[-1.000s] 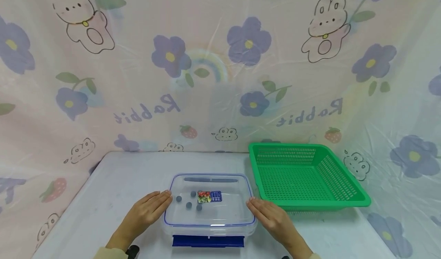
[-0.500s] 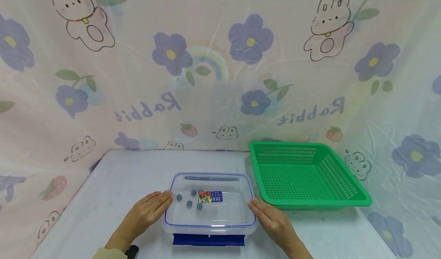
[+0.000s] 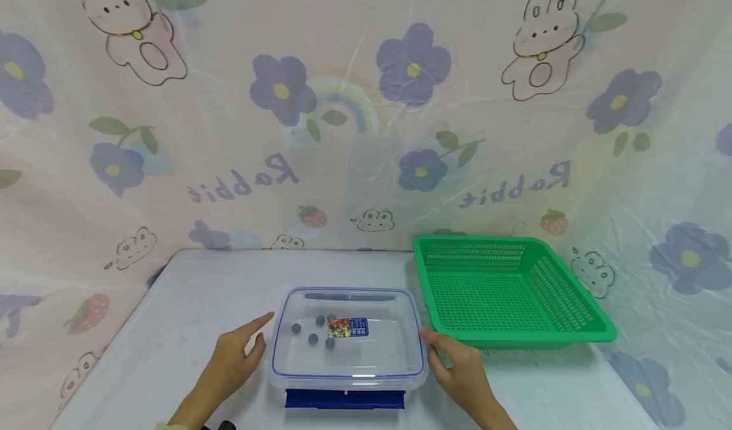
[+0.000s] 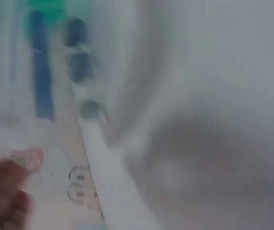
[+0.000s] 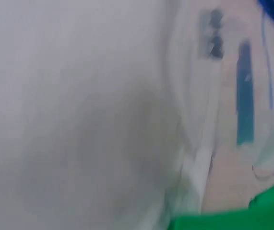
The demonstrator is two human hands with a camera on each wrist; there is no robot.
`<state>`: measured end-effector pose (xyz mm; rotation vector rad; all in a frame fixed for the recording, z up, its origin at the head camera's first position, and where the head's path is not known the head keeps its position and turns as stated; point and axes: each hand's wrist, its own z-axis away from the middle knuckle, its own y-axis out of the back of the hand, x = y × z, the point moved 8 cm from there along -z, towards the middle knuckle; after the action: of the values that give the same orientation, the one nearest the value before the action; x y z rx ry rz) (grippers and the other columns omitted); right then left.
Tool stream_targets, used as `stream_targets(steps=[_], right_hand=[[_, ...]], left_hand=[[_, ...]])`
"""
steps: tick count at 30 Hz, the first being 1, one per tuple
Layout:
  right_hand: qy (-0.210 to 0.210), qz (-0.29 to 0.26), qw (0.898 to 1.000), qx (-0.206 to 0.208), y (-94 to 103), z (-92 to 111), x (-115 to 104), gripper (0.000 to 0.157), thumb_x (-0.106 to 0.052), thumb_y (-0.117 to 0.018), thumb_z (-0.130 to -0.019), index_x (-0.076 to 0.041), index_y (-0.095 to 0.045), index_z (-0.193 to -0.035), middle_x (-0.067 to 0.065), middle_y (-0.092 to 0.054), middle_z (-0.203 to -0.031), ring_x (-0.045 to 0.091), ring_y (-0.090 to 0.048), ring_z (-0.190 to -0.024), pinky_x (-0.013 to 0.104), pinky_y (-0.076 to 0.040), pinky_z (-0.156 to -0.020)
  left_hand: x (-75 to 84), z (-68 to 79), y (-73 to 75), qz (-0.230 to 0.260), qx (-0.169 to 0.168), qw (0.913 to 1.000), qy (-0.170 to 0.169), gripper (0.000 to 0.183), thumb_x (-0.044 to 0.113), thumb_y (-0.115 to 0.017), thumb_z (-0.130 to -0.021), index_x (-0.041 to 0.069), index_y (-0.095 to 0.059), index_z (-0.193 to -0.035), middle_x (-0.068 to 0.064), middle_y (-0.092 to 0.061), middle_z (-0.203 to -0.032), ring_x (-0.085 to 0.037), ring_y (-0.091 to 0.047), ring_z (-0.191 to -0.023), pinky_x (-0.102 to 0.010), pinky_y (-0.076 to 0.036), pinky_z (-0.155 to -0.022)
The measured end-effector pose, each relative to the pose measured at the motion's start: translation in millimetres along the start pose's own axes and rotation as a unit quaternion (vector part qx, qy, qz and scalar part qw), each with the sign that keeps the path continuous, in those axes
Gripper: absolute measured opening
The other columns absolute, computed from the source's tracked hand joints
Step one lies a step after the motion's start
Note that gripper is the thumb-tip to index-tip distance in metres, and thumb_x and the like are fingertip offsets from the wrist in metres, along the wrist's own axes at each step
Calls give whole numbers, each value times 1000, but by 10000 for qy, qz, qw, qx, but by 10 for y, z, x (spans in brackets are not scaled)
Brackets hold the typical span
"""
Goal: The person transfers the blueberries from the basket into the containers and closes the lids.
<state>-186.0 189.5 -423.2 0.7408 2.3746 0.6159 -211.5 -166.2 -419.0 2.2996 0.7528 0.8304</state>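
A clear plastic food container [image 3: 377,360] sits on the table, its blue-sealed lid lying over it. Through the lid show several small, round, dark grey-blue balls [image 3: 312,339], blueberry-like, at the left. A blue latch flap [image 3: 345,399] hangs out along the front. My left hand [image 3: 231,357] is beside the left wall, index finger straight, thumb apart, a small gap from the lid. My right hand [image 3: 464,373] has its index fingertip at the lid's right edge and its thumb lower by the wall. Both wrist views are blurred; fingers [image 4: 2,191] show at the left wrist view's corner.
A green plastic basket [image 3: 515,338] stands close behind my right hand, at the right of the white-covered table [image 3: 217,290]. A printed label [image 3: 347,328] shows at the lid's middle. A rabbit-and-flower curtain [image 3: 343,182] hangs behind and at both sides.
Both hands, earlier flat along the container's sides, have turned so that thumbs and index fingers spread apart. The left has drawn slightly away leftward. Container and basket stay put.
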Motion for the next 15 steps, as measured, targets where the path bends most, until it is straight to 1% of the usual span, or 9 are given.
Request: stream_targets(steps=[1,2,4,6,8,9,11,12,15], right_hand=[[-695,-396,9968,-1,-19,1,64,20,-7,-61,-95,6,-70,-107,14,-72,-101,22,-70,-86,18,-54,-73],[-1423,-750,9870,28,-44,16,131,21,-7,-65,-92,6,-70,-108,13,-72,-100,20,-70,-86,19,-54,-72],[-2671,-1315,9545,161,-97,72,225,28,-11,-73,-87,7,-70,-109,14,-72,-100,19,-70,-87,22,-55,-71],[-3680,-1574,9163,168,-162,146,286,39,-23,-75,-86,5,-69,-113,13,-71,-104,19,-69,-91,25,-56,-72],[-4217,-1642,8916,143,-200,195,306,49,-31,-76,-85,5,-67,-117,14,-70,-108,23,-68,-96,28,-57,-74],[-4391,-1688,8823,129,-215,214,312,52,-33,-76,-84,5,-66,-119,15,-69,-110,24,-67,-98,29,-57,-74],[-4624,-1771,8688,101,-239,248,326,56,-35,-76,-84,4,-64,-122,16,-68,-112,26,-66,-101,29,-57,-74],[-4678,-1846,8643,124,-242,258,328,56,-34,-76,-85,4,-63,-123,17,-68,-112,27,-66,-101,30,-57,-74],[-4657,-2022,8614,163,-248,273,323,54,-30,-76,-86,5,-62,-124,18,-67,-113,26,-66,-101,29,-56,-75]], left_hand=[[-81,14,-15,511,-103,9962,698,28,7,-51,-100,-8,-64,-118,-19,-68,-111,-32,-68,-95,-37,-57,-74],[-153,36,-45,1059,-208,9846,1376,29,8,-56,-97,-9,-62,-120,-20,-67,-112,-32,-67,-98,-37,-57,-76],[-242,95,-128,1886,-438,9490,2490,39,15,-62,-96,-10,-58,-125,-23,-64,-118,-33,-64,-105,-35,-55,-81],[-267,153,-212,2385,-657,9131,3242,53,27,-62,-96,-11,-53,-131,-25,-59,-125,-33,-60,-112,-34,-52,-87],[-252,189,-271,2647,-758,8906,3618,61,32,-64,-94,-10,-48,-136,-26,-54,-131,-34,-57,-117,-34,-50,-90],[-235,195,-288,2710,-769,8855,3696,63,33,-65,-94,-10,-46,-137,-27,-52,-133,-34,-55,-119,-34,-49,-91],[-202,206,-305,2740,-748,8822,3756,64,32,-65,-94,-8,-44,-139,-27,-50,-135,-34,-54,-120,-34,-48,-92],[-188,209,-309,2700,-733,8832,3764,64,32,-64,-94,-7,-44,-140,-26,-51,-135,-34,-54,-120,-34,-48,-92],[-155,216,-310,2538,-728,8888,3746,64,35,-63,-95,-5,-44,-141,-25,-52,-134,-33,-55,-119,-34,-48,-92]])
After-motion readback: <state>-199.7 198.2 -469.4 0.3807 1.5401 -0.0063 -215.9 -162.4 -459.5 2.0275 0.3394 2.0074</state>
